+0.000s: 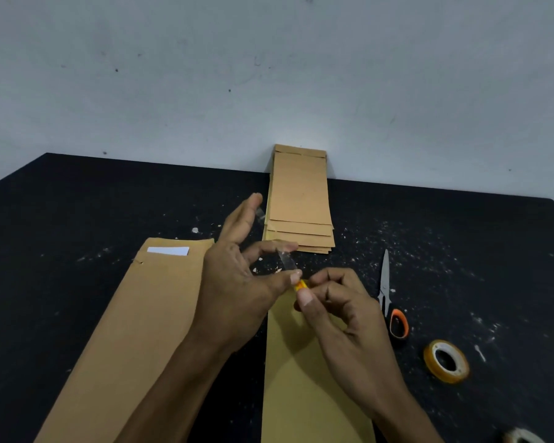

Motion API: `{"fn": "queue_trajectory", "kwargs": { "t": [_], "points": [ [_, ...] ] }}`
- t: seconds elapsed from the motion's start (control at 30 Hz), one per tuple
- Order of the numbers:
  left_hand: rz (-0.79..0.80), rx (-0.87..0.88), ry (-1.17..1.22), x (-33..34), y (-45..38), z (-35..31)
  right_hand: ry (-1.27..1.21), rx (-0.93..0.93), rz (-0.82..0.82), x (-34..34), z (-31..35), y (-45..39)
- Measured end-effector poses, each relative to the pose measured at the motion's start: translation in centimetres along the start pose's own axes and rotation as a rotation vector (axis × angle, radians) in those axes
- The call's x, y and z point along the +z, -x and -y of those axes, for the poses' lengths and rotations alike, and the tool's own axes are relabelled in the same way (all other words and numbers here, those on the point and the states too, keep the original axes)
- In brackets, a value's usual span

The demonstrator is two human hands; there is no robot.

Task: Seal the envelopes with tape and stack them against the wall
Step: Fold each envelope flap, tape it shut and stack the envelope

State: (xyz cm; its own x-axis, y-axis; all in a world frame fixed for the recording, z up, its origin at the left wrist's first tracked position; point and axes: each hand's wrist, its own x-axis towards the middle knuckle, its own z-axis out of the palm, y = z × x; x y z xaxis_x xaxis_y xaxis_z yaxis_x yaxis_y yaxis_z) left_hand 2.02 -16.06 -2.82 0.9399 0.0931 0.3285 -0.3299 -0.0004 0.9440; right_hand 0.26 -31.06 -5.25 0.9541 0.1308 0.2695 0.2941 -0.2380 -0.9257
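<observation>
My left hand [237, 276] holds a short clear strip of tape [288, 260] between its thumb and a curled finger; another small clear piece clings near its raised fingertips. My right hand [339, 308] pinches the strip's lower end, where something yellow and orange shows. Both hands hover over the top of a brown envelope [304, 385] lying lengthwise in front of me. A second brown envelope [135, 330] with a white slip showing at its top lies to the left. A stack of brown envelopes [299, 199] leans against the wall [269, 75].
Scissors [389, 298] with orange-black handles lie right of my hands. A yellow tape roll [445, 361] sits further right, and part of another roll [522, 436] shows at the bottom right corner. The black table [77, 212] is speckled with white bits.
</observation>
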Motion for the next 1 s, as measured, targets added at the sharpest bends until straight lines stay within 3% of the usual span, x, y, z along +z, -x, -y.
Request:
{"fn": "queue_trajectory", "kwargs": {
  "t": [0.1,0.23,0.33,0.83,0.93,1.0],
  "points": [
    [0.033,-0.017,0.008,0.1,-0.1,0.1,0.059,0.009,-0.073,-1.0,0.3,0.1],
    [0.102,-0.036,0.004,0.3,-0.1,-0.2,0.709,0.144,-0.274,-3.7,0.1,-0.2],
    [0.169,-0.030,-0.052,0.5,-0.1,-0.2,1.007,0.371,-0.221,-5.0,0.0,-0.3],
    [0.321,-0.033,-0.096,1.5,0.1,-0.9,1.160,0.572,0.024,-5.9,3.6,-1.8],
    [0.327,-0.032,-0.076,1.4,0.1,-1.4,1.122,0.604,0.084,-6.5,3.5,-2.5],
    [0.329,-0.030,-0.057,1.2,0.1,-1.8,0.970,0.668,0.108,-7.8,2.5,-3.0]
  ]
}}
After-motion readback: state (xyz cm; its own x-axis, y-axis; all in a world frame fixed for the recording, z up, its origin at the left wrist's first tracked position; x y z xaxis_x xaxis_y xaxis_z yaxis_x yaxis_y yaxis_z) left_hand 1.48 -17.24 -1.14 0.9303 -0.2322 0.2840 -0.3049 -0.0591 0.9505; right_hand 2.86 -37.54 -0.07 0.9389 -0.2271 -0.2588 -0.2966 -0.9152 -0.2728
